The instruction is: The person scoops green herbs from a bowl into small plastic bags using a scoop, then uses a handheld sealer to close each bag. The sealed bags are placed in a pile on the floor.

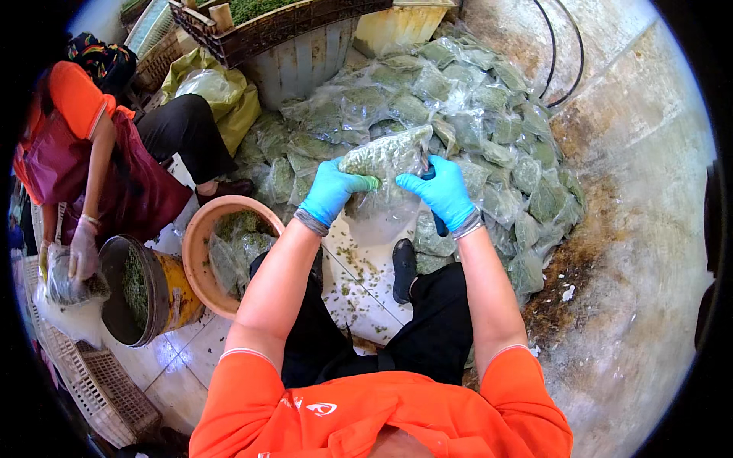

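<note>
In front of me, both blue-gloved hands hold up a clear plastic bag [389, 153] filled with small pale-green pieces. My left hand [334, 192] grips its left side, thumb across the plastic. My right hand [444, 192] pinches the other side and also keeps a dark blue handled tool [440, 224] in the palm; its kind is mostly hidden. The bag's loose, unfilled end [385, 223] hangs down between my hands. Beyond and to the right spreads a large heap of similar filled bags [409, 107].
An orange-pink tub [194, 260] with bagged greens and a yellow bucket [177, 297] stand at left. A co-worker [100, 166] there handles another bag [71, 280]. Green bits [355, 269] litter the tiles. Plastic crates [106, 383] stand lower left; a hose [578, 63] lies upper right.
</note>
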Action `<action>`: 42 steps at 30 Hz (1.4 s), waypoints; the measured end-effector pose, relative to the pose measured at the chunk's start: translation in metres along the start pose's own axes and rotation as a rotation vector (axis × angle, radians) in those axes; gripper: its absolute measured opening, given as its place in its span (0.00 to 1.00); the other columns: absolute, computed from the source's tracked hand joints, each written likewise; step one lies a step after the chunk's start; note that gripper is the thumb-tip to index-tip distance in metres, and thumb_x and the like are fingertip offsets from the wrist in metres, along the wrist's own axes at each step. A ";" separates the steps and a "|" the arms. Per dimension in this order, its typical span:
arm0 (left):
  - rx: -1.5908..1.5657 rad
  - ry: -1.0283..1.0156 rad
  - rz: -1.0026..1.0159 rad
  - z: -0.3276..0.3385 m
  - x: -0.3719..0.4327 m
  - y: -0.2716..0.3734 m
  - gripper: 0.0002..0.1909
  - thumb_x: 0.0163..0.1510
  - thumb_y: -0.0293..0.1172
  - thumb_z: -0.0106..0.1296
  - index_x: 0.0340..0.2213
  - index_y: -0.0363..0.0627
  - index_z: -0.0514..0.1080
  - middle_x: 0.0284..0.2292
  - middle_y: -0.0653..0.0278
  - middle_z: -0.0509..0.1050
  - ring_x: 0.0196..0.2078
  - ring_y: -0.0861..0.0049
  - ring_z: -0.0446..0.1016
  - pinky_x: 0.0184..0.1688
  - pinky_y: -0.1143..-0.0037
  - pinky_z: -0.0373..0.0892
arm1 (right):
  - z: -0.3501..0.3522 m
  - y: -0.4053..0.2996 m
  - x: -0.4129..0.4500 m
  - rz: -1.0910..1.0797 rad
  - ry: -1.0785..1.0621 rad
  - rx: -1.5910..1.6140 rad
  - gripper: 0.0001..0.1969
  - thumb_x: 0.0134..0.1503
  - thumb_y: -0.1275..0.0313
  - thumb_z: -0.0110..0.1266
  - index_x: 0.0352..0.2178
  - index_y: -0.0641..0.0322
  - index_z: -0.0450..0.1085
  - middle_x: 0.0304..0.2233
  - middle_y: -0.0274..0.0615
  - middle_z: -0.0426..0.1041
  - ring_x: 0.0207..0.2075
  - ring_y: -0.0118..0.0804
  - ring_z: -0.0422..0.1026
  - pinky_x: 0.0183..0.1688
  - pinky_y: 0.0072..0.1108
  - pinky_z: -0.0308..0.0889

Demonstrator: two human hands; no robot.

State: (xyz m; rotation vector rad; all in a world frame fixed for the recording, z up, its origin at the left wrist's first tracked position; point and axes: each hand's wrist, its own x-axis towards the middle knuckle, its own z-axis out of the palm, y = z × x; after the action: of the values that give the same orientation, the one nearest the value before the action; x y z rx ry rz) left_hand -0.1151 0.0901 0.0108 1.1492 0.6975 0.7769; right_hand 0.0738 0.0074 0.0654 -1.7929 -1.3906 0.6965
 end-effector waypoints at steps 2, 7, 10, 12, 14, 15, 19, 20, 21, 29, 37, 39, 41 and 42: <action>0.072 0.090 0.094 -0.002 0.004 -0.007 0.21 0.36 0.24 0.61 0.36 0.34 0.71 0.30 0.66 0.74 0.29 0.82 0.70 0.34 0.80 0.66 | 0.010 -0.004 0.001 -0.037 0.088 -0.207 0.17 0.41 0.62 0.64 0.23 0.65 0.68 0.18 0.30 0.67 0.20 0.23 0.63 0.23 0.19 0.61; -0.203 -0.086 0.059 0.000 -0.001 0.017 0.25 0.39 0.24 0.58 0.42 0.34 0.67 0.36 0.62 0.73 0.37 0.79 0.70 0.42 0.77 0.65 | 0.002 0.021 0.002 0.189 0.097 0.429 0.17 0.42 0.62 0.63 0.24 0.64 0.68 0.18 0.32 0.67 0.15 0.23 0.63 0.18 0.15 0.60; -0.430 -0.173 -0.034 0.009 -0.002 0.005 0.24 0.43 0.23 0.54 0.45 0.36 0.65 0.41 0.61 0.71 0.42 0.75 0.70 0.47 0.74 0.65 | 0.006 0.016 0.001 0.205 0.105 0.542 0.14 0.45 0.63 0.61 0.24 0.63 0.66 0.17 0.32 0.67 0.14 0.23 0.64 0.17 0.16 0.60; -0.340 -0.102 -0.085 0.012 0.001 -0.001 0.22 0.44 0.23 0.54 0.44 0.38 0.67 0.39 0.61 0.72 0.40 0.75 0.71 0.46 0.75 0.66 | 0.000 0.021 -0.001 0.209 -0.069 0.410 0.15 0.46 0.63 0.61 0.23 0.62 0.66 0.16 0.32 0.66 0.14 0.22 0.64 0.18 0.16 0.60; -0.270 -0.087 -0.040 0.013 -0.002 0.007 0.20 0.44 0.22 0.55 0.42 0.38 0.68 0.38 0.62 0.73 0.39 0.75 0.72 0.44 0.75 0.67 | -0.019 0.029 0.000 0.219 -0.266 0.204 0.12 0.47 0.65 0.57 0.23 0.63 0.65 0.18 0.39 0.68 0.18 0.31 0.68 0.22 0.22 0.64; -0.205 -0.076 0.004 0.012 -0.002 0.009 0.19 0.44 0.21 0.55 0.41 0.38 0.69 0.37 0.62 0.73 0.38 0.76 0.72 0.43 0.76 0.67 | -0.031 0.035 0.001 0.130 -0.209 -0.087 0.12 0.47 0.66 0.56 0.23 0.64 0.65 0.18 0.42 0.69 0.19 0.35 0.68 0.24 0.24 0.64; 0.024 -0.006 0.206 0.004 0.004 0.003 0.21 0.41 0.18 0.57 0.40 0.36 0.70 0.36 0.63 0.74 0.37 0.79 0.71 0.42 0.76 0.68 | -0.052 0.021 -0.002 0.010 0.005 -0.738 0.09 0.44 0.69 0.49 0.26 0.64 0.67 0.26 0.54 0.70 0.29 0.54 0.69 0.32 0.35 0.64; 0.047 -0.019 0.191 0.003 0.006 0.001 0.23 0.39 0.18 0.59 0.41 0.36 0.69 0.36 0.64 0.74 0.37 0.80 0.71 0.42 0.77 0.68 | -0.044 0.001 -0.004 -0.033 0.015 -0.651 0.09 0.44 0.69 0.48 0.26 0.63 0.68 0.27 0.54 0.70 0.31 0.55 0.69 0.33 0.36 0.64; 0.082 -0.026 0.184 0.004 0.005 -0.001 0.23 0.39 0.17 0.59 0.41 0.36 0.70 0.36 0.65 0.74 0.36 0.81 0.71 0.41 0.77 0.68 | -0.034 -0.018 -0.007 -0.072 0.025 -0.563 0.09 0.44 0.69 0.47 0.25 0.63 0.69 0.28 0.54 0.71 0.32 0.56 0.70 0.35 0.38 0.65; 0.057 -0.067 0.002 0.006 -0.006 0.007 0.20 0.39 0.18 0.59 0.39 0.36 0.71 0.32 0.66 0.75 0.31 0.83 0.71 0.35 0.79 0.70 | -0.046 0.028 0.022 0.081 -0.265 -0.973 0.11 0.46 0.66 0.46 0.24 0.62 0.72 0.26 0.56 0.70 0.29 0.56 0.70 0.34 0.36 0.66; 0.156 -0.129 -0.006 -0.009 -0.001 0.011 0.19 0.38 0.20 0.60 0.36 0.39 0.73 0.28 0.68 0.74 0.28 0.85 0.70 0.31 0.80 0.68 | -0.017 -0.005 0.016 -0.448 0.038 -0.386 0.17 0.43 0.64 0.57 0.33 0.64 0.71 0.27 0.50 0.73 0.28 0.48 0.72 0.34 0.30 0.67; 0.217 -0.161 -0.063 -0.011 -0.003 0.016 0.19 0.36 0.20 0.61 0.35 0.39 0.73 0.28 0.69 0.74 0.28 0.85 0.69 0.31 0.79 0.68 | -0.018 -0.004 0.023 -0.402 -0.099 -0.514 0.14 0.42 0.66 0.58 0.30 0.65 0.71 0.24 0.46 0.73 0.25 0.42 0.72 0.30 0.28 0.66; 0.198 -0.200 -0.043 -0.020 0.008 0.007 0.22 0.35 0.22 0.62 0.37 0.38 0.72 0.28 0.68 0.74 0.28 0.84 0.69 0.32 0.79 0.68 | -0.017 -0.003 0.026 -0.271 -0.220 -0.456 0.12 0.43 0.67 0.58 0.27 0.66 0.70 0.21 0.41 0.72 0.22 0.35 0.70 0.27 0.26 0.64; 0.195 -0.215 -0.036 -0.027 0.015 0.001 0.24 0.34 0.23 0.63 0.38 0.37 0.71 0.28 0.68 0.74 0.28 0.84 0.69 0.33 0.79 0.68 | -0.015 -0.002 0.026 -0.161 -0.270 -0.330 0.12 0.43 0.68 0.58 0.26 0.66 0.70 0.20 0.39 0.71 0.21 0.31 0.69 0.26 0.24 0.64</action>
State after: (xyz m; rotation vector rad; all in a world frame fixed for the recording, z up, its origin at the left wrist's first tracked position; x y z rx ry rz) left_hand -0.1292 0.1166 0.0031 1.3706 0.6206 0.5531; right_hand 0.0916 0.0297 0.0768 -1.8554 -1.9005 0.6707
